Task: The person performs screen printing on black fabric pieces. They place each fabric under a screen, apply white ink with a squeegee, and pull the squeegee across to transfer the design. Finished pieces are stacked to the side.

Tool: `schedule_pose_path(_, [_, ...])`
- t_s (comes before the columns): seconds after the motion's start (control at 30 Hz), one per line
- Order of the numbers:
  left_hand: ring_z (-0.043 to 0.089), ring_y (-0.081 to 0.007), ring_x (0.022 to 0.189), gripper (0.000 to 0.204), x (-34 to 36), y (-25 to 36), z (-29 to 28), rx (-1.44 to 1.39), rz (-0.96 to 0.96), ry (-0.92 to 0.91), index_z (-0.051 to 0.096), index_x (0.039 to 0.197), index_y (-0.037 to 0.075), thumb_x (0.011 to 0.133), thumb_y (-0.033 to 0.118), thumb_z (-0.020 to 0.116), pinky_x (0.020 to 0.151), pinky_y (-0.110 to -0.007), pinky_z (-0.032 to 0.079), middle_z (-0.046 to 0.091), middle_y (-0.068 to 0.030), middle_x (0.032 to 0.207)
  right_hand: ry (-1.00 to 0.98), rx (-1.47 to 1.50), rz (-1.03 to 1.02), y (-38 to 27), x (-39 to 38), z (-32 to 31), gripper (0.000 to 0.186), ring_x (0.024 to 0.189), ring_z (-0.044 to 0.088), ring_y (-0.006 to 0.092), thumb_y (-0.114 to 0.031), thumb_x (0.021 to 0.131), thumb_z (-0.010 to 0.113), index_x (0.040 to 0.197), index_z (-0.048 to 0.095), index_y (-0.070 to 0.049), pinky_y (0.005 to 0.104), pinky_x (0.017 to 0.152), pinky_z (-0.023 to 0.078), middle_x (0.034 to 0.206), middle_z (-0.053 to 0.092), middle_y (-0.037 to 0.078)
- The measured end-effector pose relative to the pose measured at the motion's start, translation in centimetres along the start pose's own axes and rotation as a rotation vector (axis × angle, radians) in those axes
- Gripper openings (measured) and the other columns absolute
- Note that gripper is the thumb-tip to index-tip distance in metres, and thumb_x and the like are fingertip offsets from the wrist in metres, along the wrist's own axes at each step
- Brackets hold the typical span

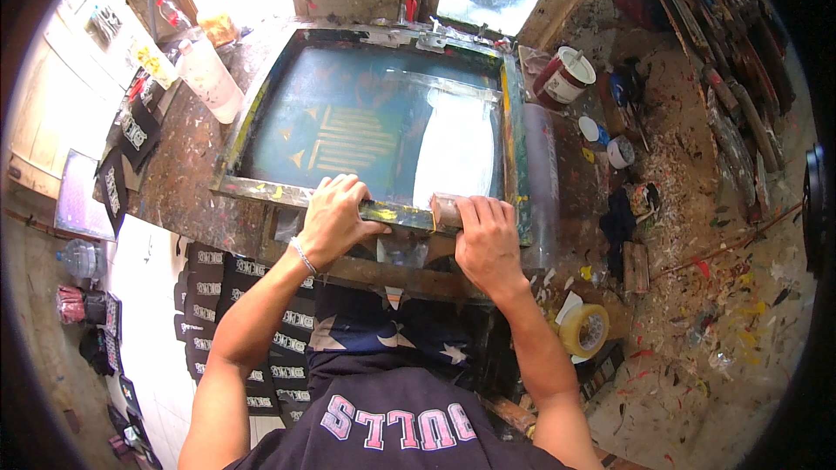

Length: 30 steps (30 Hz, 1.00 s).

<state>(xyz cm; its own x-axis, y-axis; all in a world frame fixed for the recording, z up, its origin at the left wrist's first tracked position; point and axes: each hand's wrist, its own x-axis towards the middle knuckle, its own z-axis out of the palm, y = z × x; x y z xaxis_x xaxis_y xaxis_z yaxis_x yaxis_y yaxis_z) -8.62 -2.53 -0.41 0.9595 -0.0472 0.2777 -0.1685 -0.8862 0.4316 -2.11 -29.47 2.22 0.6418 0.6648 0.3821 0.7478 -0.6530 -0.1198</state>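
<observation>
The left hand pinches the near rail of the screen frame between curled fingers and thumb. The right hand is wrapped around a wooden block at the same rail; the block's covered end and the finger undersides are hidden. The frame lies on the workbench. A white patch covers the mesh's right part; ink or glare cannot be distinguished. A pale bottle stands beside the left rail, a paint tub near the far right corner. The forearms partly cover black printed pieces.
</observation>
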Motion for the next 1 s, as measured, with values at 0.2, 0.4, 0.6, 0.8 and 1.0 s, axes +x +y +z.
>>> schedule_pose_path(0.2, [0.068,-0.0329,0.093,0.065,5.1,1.6,-7.9,-0.093,-0.076,-0.072,0.069,0.103,0.003,0.06,0.042,0.097,0.085,-0.044,0.053,0.071,-0.0158,0.096,0.202,-0.03,-0.03,0.3,5.0,-4.1,0.041,0.088,0.06,0.0366,-0.03,0.082,0.068,0.11,0.065,0.0,0.0487,0.083,0.047,0.093,0.061,0.016])
schedule_pose_path(0.4, [0.063,-0.029,0.078,0.045,7.4,5.3,-10.2,0.079,0.382,0.711,0.067,0.097,0.006,0.074,0.036,0.091,0.074,-0.042,0.048,0.066,-0.0069,0.08,0.373,-0.128,-0.051,2.8,12.7,-9.3,0.051,0.066,0.065,0.0333,-0.056,0.091,0.068,0.077,0.062,-0.007,0.0454,0.06,0.052,0.072,0.063,0.011])
schedule_pose_path(0.6, [0.05,-0.0475,0.132,0.073,-1.2,13.0,10.3,-0.466,0.063,0.062,0.052,0.136,-0.01,0.096,0.048,0.07,0.116,-0.053,0.037,0.053,-0.0301,0.141,0.354,-0.073,-0.063,3.1,15.5,-11.2,0.044,0.065,0.064,0.0389,-0.048,0.095,0.067,0.084,0.065,-0.005,0.0458,0.061,0.05,0.074,0.065,0.016])
schedule_pose_path(0.8, [0.039,-0.0454,0.147,0.084,0.3,19.6,16.7,-0.571,0.207,-0.059,0.043,0.146,-0.012,0.101,0.058,0.057,0.124,-0.048,0.032,0.046,-0.0329,0.152,0.361,-0.074,-0.09,3.7,15.6,-11.2,0.045,0.063,0.064,0.0392,-0.047,0.096,0.066,0.081,0.065,-0.005,0.0452,0.06,0.049,0.07,0.064,0.017])
schedule_pose_path(1.0, [0.069,-0.0391,0.088,0.028,0.3,14.4,10.0,-0.718,0.25,-0.002,0.076,0.108,0.004,0.084,0.019,0.079,0.083,-0.048,0.056,0.074,-0.0157,0.096,0.394,-0.098,-0.099,4.3,16.0,-11.3,0.048,0.064,0.065,0.0399,-0.05,0.096,0.065,0.082,0.067,-0.004,0.0453,0.061,0.049,0.069,0.064,0.018])
